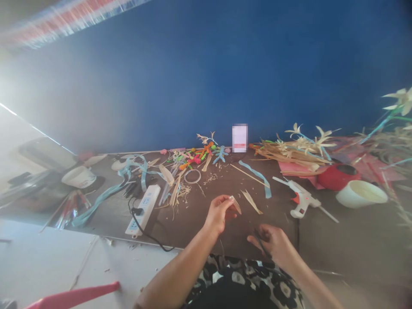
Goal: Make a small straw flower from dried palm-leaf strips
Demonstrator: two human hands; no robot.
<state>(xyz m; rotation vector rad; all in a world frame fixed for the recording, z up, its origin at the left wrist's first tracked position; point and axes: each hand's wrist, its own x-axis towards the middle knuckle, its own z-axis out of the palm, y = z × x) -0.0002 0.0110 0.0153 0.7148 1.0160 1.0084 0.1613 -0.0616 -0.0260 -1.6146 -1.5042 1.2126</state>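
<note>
Both bare forearms are reaching forward over the dark table (199,219) from the near edge. The left hand (219,212) is hovering further in, its wrist bent and its fingers curling together in a pinch. The right hand (273,242) is sitting nearer the table's edge, palm down, its fingers loosely curling closed.

Table (199,214): dark brown, matt, smooth. Leaf strips (251,201): dry, pale straw, matt, fibrous. Glue gun (301,198), near right: white plastic, slight gloss. Power strip (143,209), left: white plastic, smooth. Ribbon (257,175): light blue, satiny. Far wall (225,64): blue, matt.
</note>
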